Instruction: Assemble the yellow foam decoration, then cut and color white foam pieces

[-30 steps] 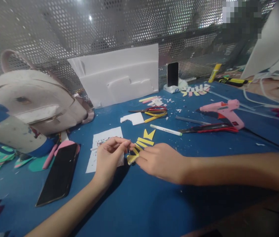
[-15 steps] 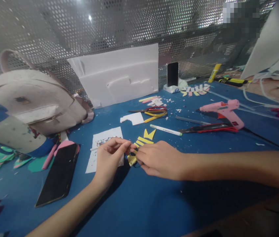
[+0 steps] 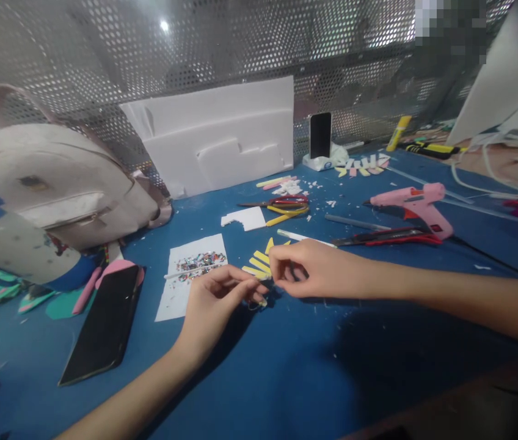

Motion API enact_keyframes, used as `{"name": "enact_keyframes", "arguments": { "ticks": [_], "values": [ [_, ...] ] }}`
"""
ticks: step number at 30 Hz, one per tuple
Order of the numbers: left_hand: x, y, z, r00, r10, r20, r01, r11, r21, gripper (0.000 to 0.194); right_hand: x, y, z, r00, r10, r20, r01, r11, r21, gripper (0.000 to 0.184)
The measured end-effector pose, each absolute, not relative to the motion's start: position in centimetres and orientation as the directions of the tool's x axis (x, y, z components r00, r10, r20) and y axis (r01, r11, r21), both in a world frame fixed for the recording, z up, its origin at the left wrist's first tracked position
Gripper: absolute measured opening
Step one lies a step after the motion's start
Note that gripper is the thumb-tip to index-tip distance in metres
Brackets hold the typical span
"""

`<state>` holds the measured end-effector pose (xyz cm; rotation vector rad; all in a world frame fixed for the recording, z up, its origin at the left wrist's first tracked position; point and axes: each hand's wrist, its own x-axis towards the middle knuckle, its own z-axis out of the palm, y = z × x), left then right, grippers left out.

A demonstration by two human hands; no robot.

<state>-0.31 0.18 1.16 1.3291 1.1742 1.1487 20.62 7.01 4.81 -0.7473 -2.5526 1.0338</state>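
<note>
A person's two bare hands meet over a blue counter (image 3: 240, 391) scattered with craft materials. The left hand (image 3: 213, 299) reaches in from the lower left, its thumb and forefinger pinching a small pale yellowish piece (image 3: 263, 303), partly hidden and too small to make out fully. The right hand (image 3: 318, 269) comes in from the right edge, its fingers curled inward close to the left fingertips; whether they hold anything cannot be told.

Just beyond the hands, several flat yellow strips (image 3: 259, 261) lie in a loose fan on the counter, partly covered by the right hand. Behind the left hand is a sheet of white paper (image 3: 167, 307) strewn with tiny multicoloured shiny bits (image 3: 201, 261), with a thin white stick (image 3: 174, 276) lying across it. Nearer the left edge, a black smartphone (image 3: 101, 333) lies flat, its far end on a rounded pink shape (image 3: 124, 266).

Beyond the yellow strips are a jagged-edged white card (image 3: 252, 217) and scissors with red and yellow handles (image 3: 293, 201). A slim white marker (image 3: 300, 236) lies partly behind the right hand. Further right, a pink glue gun (image 3: 433, 208) rests beside a red-and-black handled tool (image 3: 391, 236). At the back, a pale pink backpack (image 3: 66, 177) stands left of a large upright white board (image 3: 222, 131), and a second smartphone (image 3: 321, 135) is propped upright to the board's right.
</note>
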Motion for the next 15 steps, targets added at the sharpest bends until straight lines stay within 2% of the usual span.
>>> {"name": "enact_keyframes", "arguments": {
  "ticks": [4,8,10,15],
  "values": [
    [-0.2,0.2,0.8,0.102,0.995,0.007,0.068,-0.014,0.998,0.013,20.3,7.9,3.3,-0.833,0.551,0.051,0.166,0.336,-0.927,0.006],
    [-0.2,0.3,0.8,0.071,0.997,0.019,0.077,-0.025,0.997,0.013,19.5,8.3,2.1,-0.845,0.535,0.007,0.045,0.085,-0.995,0.016],
    [-0.3,0.3,0.9,0.029,0.999,0.046,0.083,-0.048,0.995,0.012,19.1,8.4,2.0,-0.821,0.570,0.033,-0.004,0.053,-0.999,0.015],
    [-0.6,0.0,1.7,-0.101,0.984,0.144,0.114,-0.132,0.985,0.009,19.0,8.6,2.3,-0.737,0.668,0.100,-0.045,0.099,-0.994,0.013]
  ]
}}
